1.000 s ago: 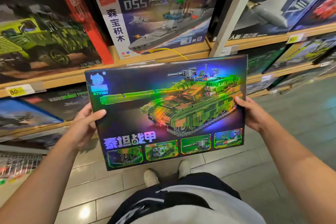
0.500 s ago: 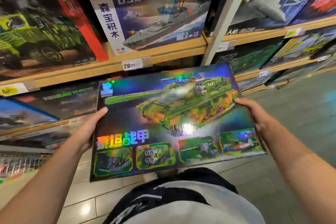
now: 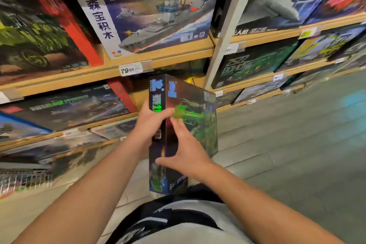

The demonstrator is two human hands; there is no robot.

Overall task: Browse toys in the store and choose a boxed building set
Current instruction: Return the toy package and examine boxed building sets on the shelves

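Three wooden shelves (image 3: 158, 61) of boxed sets above grey tiled floor (image 3: 297, 144)

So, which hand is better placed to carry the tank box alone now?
Probably the left hand: it grips the tank box across its narrow side. The right hand only lies open against the front face.
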